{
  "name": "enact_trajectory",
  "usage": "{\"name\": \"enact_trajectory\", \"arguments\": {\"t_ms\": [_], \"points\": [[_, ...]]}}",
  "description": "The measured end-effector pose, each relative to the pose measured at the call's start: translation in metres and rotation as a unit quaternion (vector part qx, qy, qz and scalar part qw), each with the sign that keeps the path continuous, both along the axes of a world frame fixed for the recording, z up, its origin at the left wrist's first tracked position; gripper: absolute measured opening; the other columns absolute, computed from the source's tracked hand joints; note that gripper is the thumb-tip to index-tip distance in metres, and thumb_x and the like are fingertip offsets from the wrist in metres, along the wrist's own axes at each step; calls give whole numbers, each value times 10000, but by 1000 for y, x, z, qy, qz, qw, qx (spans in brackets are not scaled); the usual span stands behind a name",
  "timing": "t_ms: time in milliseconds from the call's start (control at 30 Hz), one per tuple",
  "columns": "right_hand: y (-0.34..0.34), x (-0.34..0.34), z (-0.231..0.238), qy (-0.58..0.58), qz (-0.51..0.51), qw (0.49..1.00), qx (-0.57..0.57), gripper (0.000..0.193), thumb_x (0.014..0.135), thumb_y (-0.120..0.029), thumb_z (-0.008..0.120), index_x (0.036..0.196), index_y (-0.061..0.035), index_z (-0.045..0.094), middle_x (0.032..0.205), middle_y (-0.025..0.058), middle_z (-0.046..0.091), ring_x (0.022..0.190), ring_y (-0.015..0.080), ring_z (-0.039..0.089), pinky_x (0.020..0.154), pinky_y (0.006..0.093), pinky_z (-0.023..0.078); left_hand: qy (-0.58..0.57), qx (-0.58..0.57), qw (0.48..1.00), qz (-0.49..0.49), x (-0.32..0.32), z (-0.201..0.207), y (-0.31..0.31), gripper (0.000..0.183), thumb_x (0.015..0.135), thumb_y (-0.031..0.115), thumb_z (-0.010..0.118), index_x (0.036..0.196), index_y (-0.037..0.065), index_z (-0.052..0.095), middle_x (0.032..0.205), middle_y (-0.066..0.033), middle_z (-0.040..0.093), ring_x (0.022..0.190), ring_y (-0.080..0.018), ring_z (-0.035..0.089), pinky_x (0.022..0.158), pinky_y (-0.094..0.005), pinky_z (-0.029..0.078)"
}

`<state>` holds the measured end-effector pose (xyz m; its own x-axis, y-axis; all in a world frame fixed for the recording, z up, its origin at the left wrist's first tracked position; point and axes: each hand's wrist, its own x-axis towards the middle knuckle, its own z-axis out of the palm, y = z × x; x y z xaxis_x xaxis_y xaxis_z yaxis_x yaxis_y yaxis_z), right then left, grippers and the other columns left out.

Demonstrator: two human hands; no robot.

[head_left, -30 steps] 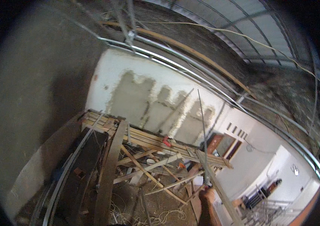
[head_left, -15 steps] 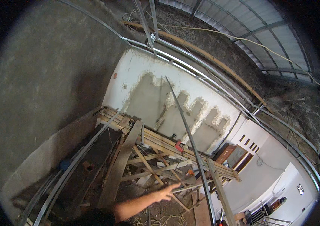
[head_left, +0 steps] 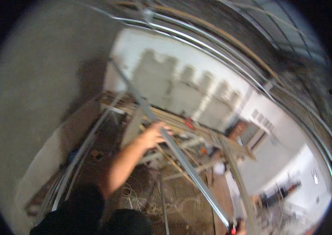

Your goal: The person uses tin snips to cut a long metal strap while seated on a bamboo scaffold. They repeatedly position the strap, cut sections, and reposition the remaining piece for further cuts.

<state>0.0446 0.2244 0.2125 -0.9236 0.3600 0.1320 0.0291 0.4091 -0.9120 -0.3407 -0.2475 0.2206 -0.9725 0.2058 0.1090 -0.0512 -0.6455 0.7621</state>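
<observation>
A long, thin grey metal profile [head_left: 185,161] runs slantwise from the lower right up toward the wall corner at the upper left. My left hand [head_left: 154,135] is closed around it partway along, its fingers reaching past the far side; motion blurs them. At the profile's lower end, my right hand [head_left: 242,227] shows only in part at the bottom edge. It grips there, beside a small red and black object [head_left: 233,227] whose kind I cannot make out.
Wooden scaffold planks [head_left: 173,119] stretch across the middle, with a red power tool [head_left: 189,123] on them. More metal profiles [head_left: 83,150] lean at left. A metal frame [head_left: 205,45] crosses overhead. Loose cable [head_left: 134,192] lies on the floor below. A patched white wall [head_left: 166,45] stands behind.
The profile's far end has swung left. My left hand, stretched out beside the profile before, has moved up and left and taken hold of it. The view has tilted downward.
</observation>
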Motion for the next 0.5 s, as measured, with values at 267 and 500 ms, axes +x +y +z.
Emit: {"name": "enact_trajectory", "arguments": {"t_ms": [267,500], "points": [[42,3,11,70,-62,741,665,306,921,-129,572,1213,-37,588,1069,128,586,1123,323,579,1277,619,149,-46,17,998,-41,24,-69,-42,920,978,366,720,1661,84,172,1753,-67,33,1603,-297,33,1256,-513,243],[6,8,5,140,-232,732,625,575,820,-132,711,1364,-92,530,1181,130,594,1243,316,548,1227,670,185,47,15,993,-106,24,-91,2,508,971,407,727,1360,121,570,1346,-3,600,1327,-198,529,1124,-382,449]]}}
